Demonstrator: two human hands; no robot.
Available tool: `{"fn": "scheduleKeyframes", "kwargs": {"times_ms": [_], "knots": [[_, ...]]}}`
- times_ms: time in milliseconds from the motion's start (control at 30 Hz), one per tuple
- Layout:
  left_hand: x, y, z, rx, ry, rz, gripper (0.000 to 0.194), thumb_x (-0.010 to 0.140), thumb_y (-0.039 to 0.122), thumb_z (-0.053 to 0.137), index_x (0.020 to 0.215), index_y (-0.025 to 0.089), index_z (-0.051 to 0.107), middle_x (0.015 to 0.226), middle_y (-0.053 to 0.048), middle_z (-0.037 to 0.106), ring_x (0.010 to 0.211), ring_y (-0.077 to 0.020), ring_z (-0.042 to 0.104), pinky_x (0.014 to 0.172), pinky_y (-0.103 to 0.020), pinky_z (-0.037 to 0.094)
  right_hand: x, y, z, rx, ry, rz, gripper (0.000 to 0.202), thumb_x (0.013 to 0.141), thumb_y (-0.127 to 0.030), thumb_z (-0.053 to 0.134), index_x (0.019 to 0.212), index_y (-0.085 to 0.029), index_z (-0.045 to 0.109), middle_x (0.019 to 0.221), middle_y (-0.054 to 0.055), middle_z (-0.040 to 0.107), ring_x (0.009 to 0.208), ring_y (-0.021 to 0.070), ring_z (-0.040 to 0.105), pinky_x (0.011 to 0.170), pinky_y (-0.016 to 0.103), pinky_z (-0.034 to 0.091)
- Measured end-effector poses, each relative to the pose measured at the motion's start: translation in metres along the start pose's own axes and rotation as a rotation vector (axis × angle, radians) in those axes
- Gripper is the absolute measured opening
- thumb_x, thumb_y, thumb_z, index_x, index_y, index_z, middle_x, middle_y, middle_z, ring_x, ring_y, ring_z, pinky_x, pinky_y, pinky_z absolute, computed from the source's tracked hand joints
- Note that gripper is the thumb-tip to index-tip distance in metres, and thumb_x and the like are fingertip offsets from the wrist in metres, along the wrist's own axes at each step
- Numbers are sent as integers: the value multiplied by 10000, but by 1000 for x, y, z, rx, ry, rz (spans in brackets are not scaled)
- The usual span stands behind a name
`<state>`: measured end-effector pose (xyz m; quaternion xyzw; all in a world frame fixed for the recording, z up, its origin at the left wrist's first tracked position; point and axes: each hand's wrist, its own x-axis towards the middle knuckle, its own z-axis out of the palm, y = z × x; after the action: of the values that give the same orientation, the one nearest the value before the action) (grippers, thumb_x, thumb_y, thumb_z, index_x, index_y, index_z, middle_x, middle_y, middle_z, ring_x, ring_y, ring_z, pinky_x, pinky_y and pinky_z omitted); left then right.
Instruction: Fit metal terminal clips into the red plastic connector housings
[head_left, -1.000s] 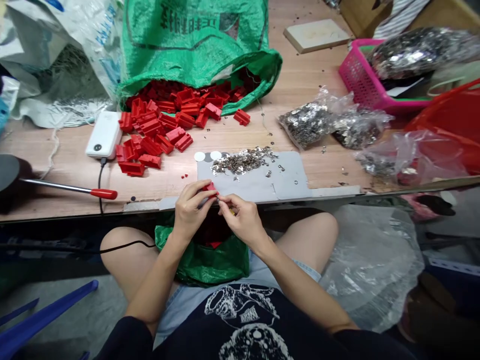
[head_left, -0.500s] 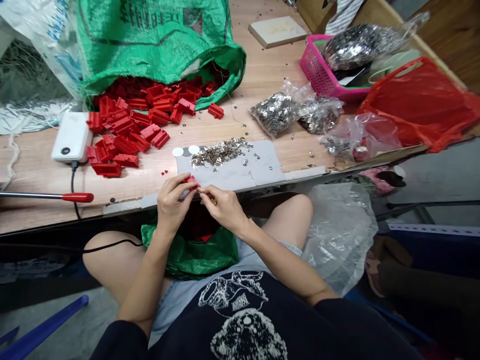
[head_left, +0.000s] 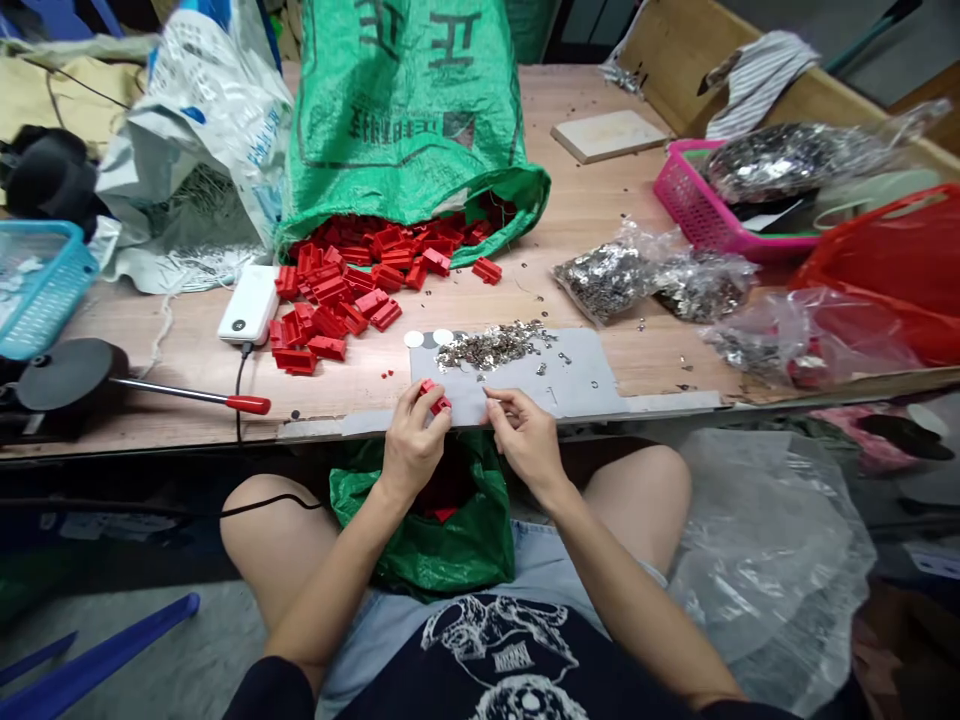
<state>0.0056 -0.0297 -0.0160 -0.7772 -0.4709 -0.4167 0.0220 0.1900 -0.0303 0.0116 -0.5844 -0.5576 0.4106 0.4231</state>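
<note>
My left hand grips a red plastic piece between thumb and fingers at the table's front edge. To its right, apart from it, my right hand has its thumb and index finger pinched together over the grey mat; whatever lies between the tips is too small to make out. Small metal parts form a pile on the mat just beyond both hands. Many red pieces spill from a green woven sack at the back left.
A green bag rests on my lap. A white power bank and a red-handled lever lie at left. Bags of metal parts and a pink basket stand at right.
My right hand has moved away from the red piece, to the right, and the yellow item in it no longer shows. The view has shifted, showing more of the table's left and back.
</note>
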Motion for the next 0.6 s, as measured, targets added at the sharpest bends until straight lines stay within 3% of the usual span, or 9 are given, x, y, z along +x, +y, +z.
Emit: {"fn": "scheduleKeyframes", "kwargs": {"times_ms": [100,200,267,333,433,500,600], "knots": [[0,3,-10,-63,1,-44,159,953,63,579,970,198,661,1211,-107,709,1296,-255,590,1046,-448,573,5,0,-10,-21,0,-14,356,946,-471,601,1149,-189,679,767,17,691,494,116,532,467,255,397],[-2,17,-33,-240,-63,-94,154,956,116,621,1076,212,628,1158,-76,718,1186,-215,636,1043,-421,566,13,-7,-21,-100,56,-70,374,949,-470,591,1173,-186,683,744,-10,626,503,105,487,480,254,365],[-8,31,-47,-363,-261,-29,226,946,179,661,1161,216,603,1116,-62,719,1120,-204,645,1002,-387,578,22,-11,-29,-187,117,-131,364,938,-458,603,1158,-184,698,719,-27,573,524,106,467,520,259,375],[-19,43,-53,-359,-615,49,206,958,163,626,1152,228,616,1140,-58,714,1160,-215,634,964,-363,585,35,-15,-35,-266,162,-184,351,918,-451,631,1130,-183,711,682,-37,543,564,122,485,588,269,410],[-38,46,-45,-68,-963,-124,414,849,72,705,1234,204,628,1364,-145,636,1311,-337,578,1089,-558,499,69,-19,-40,-386,194,-226,317,895,-415,653,1093,-178,722,665,-24,568,637,165,546,674,294,445],[-45,38,-36,67,-1125,-292,610,768,127,810,1338,164,598,1420,-220,589,1344,-431,544,1100,-673,436,100,-21,-39,-502,202,-259,257,889,-342,643,1061,-173,730,749,19,646,727,198,603,740,316,463],[-44,23,-31,44,-1181,-321,646,830,260,790,1417,128,555,1301,-206,666,1222,-399,636,1034,-583,519,154,-28,-28,-672,219,-290,215,905,-257,604,1047,-162,734,980,111,726,957,259,645,867,352,472]]}}
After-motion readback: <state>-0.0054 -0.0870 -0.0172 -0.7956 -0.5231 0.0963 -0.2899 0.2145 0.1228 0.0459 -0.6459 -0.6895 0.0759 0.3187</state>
